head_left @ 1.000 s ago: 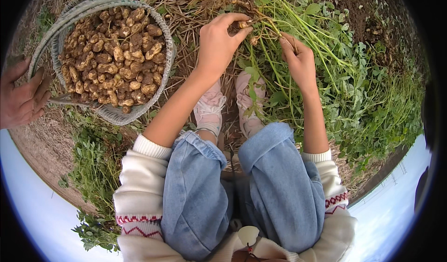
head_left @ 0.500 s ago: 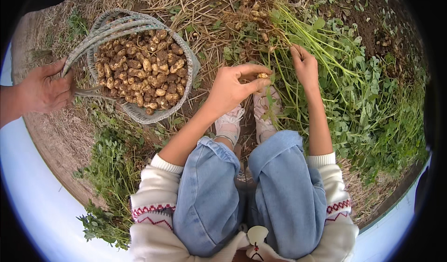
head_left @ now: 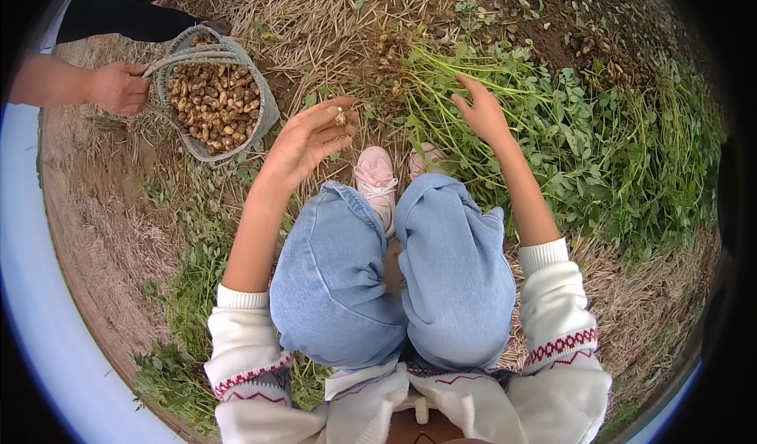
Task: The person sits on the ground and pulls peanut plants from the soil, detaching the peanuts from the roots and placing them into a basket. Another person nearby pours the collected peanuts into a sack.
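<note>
I count one peanut [head_left: 340,118] at my left grip [head_left: 307,140], one basket [head_left: 269,106], two shoes [head_left: 375,172], one co-worker's hand [head_left: 121,89] — and heaped peanuts [head_left: 214,106] past counting.

Basket [head_left: 269,111]: woven strips, matt, ribbed. Peanuts [head_left: 211,109] inside: rough shells, dull, soil-crusted. Stems [head_left: 438,65]: smooth, slight sheen. Straw [head_left: 315,26]: dry, coarse, dull. Trousers [head_left: 457,286]: matt denim, creased. Sweater [head_left: 556,310]: soft knit, ribbed cuffs. Shoes [head_left: 374,166]: matt, cloth-like.

Dry straw [head_left: 331,18], dark soil [head_left: 611,22] far right, leafy plants [head_left: 599,148] and sky [head_left: 27,263] left show a crop field [head_left: 102,239].
</note>
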Available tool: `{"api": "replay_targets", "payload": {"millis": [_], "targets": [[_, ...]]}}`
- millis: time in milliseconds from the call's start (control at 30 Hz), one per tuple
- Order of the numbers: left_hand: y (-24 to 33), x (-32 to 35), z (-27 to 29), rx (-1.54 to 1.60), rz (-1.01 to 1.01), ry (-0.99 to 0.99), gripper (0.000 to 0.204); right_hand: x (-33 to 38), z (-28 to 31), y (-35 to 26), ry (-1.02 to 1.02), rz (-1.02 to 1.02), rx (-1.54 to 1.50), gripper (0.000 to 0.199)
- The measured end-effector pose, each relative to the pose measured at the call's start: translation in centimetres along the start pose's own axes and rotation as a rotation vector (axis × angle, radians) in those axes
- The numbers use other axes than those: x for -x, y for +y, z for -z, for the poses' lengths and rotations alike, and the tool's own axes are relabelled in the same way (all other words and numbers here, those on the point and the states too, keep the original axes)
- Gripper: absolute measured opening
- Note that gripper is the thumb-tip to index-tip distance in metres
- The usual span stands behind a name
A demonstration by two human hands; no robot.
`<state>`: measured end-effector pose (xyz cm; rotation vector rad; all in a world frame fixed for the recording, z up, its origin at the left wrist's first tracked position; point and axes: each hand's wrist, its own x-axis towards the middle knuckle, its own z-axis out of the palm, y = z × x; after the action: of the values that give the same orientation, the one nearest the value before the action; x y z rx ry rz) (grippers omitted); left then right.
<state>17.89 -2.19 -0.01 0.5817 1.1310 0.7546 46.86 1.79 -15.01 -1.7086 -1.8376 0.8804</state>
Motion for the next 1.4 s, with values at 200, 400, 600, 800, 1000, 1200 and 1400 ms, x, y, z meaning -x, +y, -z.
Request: {"api": "replay_targets", "payload": {"millis": [200, 400, 600, 800, 1000, 1200, 1400], "targets": [[-3.5, 2.1, -7.1, -0.054, -0.113, 0.040, 0.040, 6.5, 9.1, 5.2, 0.135, 0.040, -0.216, 0.022], [-10.9, -1.1, -12.5, 0.032, -0.209, 0.050, 0.039, 12.8, 13.6, 12.5, 0.178, -0.021, -0.309, 0.026], [-13.5, -2.6, -15.7, 0.166, -0.213, 0.072, 0.032, 18.7, 16.3, 18.2, 0.281, -0.117, -0.492, 0.031], [-12.7, -2.3, -17.3, 0.166, -0.167, 0.061, 0.031, 25.5, 20.8, 18.5, 0.468, -0.396, -0.549, 0.035], [-11.3, -1.6, -20.3, 0.106, -0.145, 0.111, 0.034, 27.5, 24.5, 15.9, 0.596, -0.405, -0.687, 0.029], [-10.5, -1.7, -20.9, 0.087, -0.113, 0.130, 0.033, 24.0, 24.9, 9.9, 0.562, -0.203, -0.779, 0.027], [-10.1, -1.4, -20.0, 0.109, -0.102, 0.137, 0.041, 17.9, 23.4, 3.9, 0.368, 0.028, -0.548, 0.035]]}}
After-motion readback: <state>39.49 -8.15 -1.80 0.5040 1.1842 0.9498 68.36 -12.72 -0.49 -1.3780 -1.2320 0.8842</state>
